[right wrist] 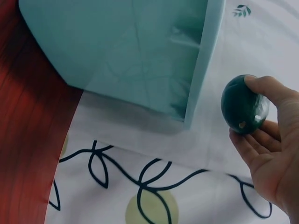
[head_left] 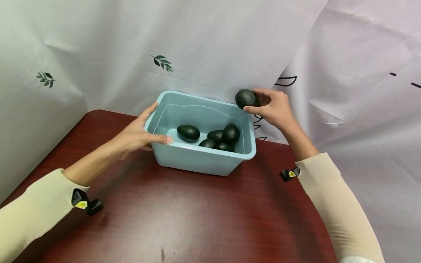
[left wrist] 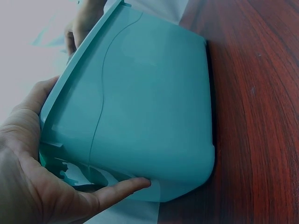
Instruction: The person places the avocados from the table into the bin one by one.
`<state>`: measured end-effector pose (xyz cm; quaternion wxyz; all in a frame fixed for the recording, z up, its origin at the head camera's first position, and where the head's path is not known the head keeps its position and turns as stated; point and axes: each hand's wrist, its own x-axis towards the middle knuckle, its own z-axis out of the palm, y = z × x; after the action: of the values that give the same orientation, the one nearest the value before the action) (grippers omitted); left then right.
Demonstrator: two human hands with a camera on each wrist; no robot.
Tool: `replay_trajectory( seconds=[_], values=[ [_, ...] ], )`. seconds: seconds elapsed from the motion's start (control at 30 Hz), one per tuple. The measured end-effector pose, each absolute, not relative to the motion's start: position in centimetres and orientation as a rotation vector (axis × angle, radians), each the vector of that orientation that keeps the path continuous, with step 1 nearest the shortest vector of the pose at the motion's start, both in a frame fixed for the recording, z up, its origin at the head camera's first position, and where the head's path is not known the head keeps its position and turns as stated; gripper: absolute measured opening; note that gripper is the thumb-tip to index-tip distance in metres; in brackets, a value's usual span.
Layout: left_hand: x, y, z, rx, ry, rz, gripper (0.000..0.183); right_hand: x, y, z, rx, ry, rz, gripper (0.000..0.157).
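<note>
A light blue plastic bin (head_left: 197, 160) stands on the table, several dark green avocados (head_left: 188, 133) lying inside it. My left hand (head_left: 136, 133) grips the bin's left end, the thumb over the front rim and fingers at the side. In the left wrist view, that hand (left wrist: 42, 163) wraps the bin's rim and end wall. Above the bin's back right corner, my right hand (head_left: 274, 107) holds one avocado (head_left: 246, 99) between thumb and fingers. The right wrist view shows this avocado (right wrist: 244, 105) pinched in the hand (right wrist: 271, 144), apart from the bin's rim.
The reddish-brown wooden table (head_left: 184, 215) extends in front of the bin. Close behind stands a white cloth backdrop (head_left: 204, 47) with leaf prints, and another patterned cloth (head_left: 365, 109) hangs on the right. Small black cameras (head_left: 87, 202) sit on both sleeve cuffs.
</note>
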<state>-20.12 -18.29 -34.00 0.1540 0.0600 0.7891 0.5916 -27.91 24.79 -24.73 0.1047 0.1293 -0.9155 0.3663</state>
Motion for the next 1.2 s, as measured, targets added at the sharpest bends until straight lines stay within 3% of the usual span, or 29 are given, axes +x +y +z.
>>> replay_trajectory(
  seconds=[1.2],
  values=[
    [-19.9,-18.9,-33.9,0.138,2.248,1.705,0.135,-30.6,18.0,-22.8,0.662,-2.838,0.925,0.071]
  ],
)
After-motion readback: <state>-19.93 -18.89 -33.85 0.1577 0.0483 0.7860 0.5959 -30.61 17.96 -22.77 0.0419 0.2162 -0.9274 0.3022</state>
